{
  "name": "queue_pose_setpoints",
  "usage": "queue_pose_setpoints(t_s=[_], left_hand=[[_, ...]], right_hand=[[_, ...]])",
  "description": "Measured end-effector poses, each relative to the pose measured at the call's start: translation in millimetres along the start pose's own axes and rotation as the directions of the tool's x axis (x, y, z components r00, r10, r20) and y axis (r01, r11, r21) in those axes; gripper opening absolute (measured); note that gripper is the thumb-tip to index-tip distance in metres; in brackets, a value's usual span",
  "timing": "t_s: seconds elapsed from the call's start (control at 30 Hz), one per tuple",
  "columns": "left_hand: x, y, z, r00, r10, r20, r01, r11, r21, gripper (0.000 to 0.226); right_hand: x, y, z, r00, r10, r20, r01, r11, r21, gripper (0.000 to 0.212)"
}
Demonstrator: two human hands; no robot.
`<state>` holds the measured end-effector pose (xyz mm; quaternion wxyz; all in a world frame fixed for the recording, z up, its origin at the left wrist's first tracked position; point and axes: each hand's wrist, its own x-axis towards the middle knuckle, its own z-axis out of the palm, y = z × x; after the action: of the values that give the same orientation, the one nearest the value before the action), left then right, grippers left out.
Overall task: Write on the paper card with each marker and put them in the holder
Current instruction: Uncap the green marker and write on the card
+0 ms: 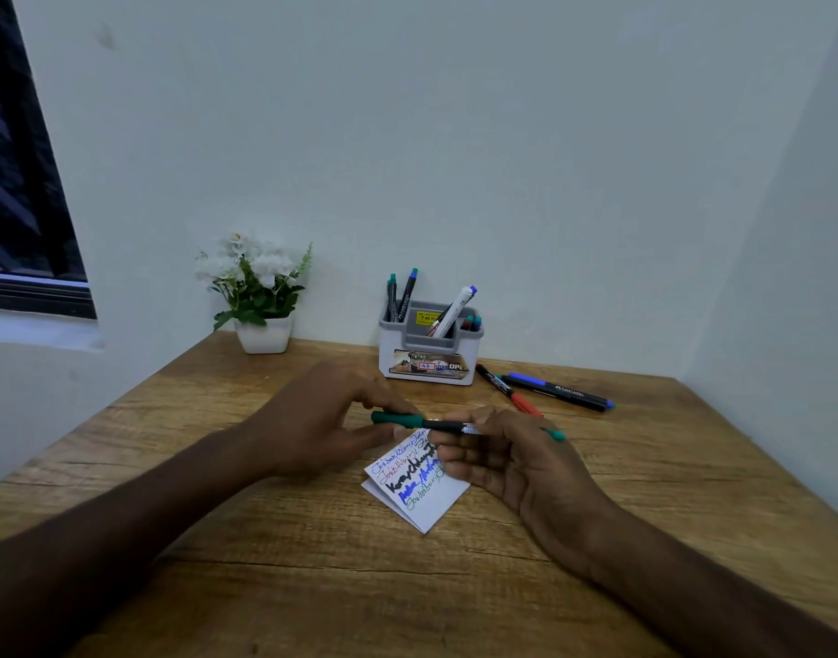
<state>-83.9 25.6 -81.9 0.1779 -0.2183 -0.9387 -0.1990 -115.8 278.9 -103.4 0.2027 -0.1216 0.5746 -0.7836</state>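
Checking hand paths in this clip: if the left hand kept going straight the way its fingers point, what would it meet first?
Probably the right hand. The left hand points rightward, pinching the cap end of the green marker, whose barrel the right hand grips just above the paper card. Depth is unclear, but nothing shows between them.

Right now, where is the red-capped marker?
In the head view, the red-capped marker lies on the table, right of the holder, beside the blue-capped marker, beyond the right hand.

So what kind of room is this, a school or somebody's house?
Probably a small desk corner at home or in an office; I can't tell which. A wooden table meets plain walls, with a marker holder, a potted plant and a window.
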Motion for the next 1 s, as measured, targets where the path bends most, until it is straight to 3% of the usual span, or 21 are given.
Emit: queue_pose_setpoints(t_s=[0.1,0.23,0.33,0.7,0.83,0.9,1.0], left_hand=[[1,5,1,1.0,0.029,0.011,-0.029,1.0,0.009,0.028],[4,17,6,0.994,0.106,0.034,-0.109,0.986,0.122,0.027],[5,24,10,0.987,0.16,-0.006,-0.156,0.968,0.197,0.022],[6,36,19,0.993,0.121,-0.011,-0.112,0.95,0.29,0.023],[12,26,16,0.993,-0.006,-0.114,0.036,0.966,0.256,0.028],[19,16,9,0.973,-0.098,-0.21,0.13,0.981,0.141,0.038],[39,7,-6,0.916,-0.199,-0.348,0.203,0.979,-0.027,0.027]], right_hand=[[1,3,-1,0.999,-0.044,0.01,0.044,0.996,-0.081,0.022],[0,6,0,0.993,-0.105,0.059,0.117,0.955,-0.274,0.033],[2,8,-3,0.992,-0.121,0.02,0.122,0.956,-0.265,0.03],[1,7,-2,0.987,-0.161,-0.015,0.147,0.931,-0.333,0.023],[1,7,1,0.992,-0.127,0.026,0.125,0.883,-0.452,0.042],[0,8,1,0.99,-0.139,0.038,0.138,0.843,-0.52,0.035],[0,9,1,0.986,-0.147,0.073,0.162,0.799,-0.579,0.02]])
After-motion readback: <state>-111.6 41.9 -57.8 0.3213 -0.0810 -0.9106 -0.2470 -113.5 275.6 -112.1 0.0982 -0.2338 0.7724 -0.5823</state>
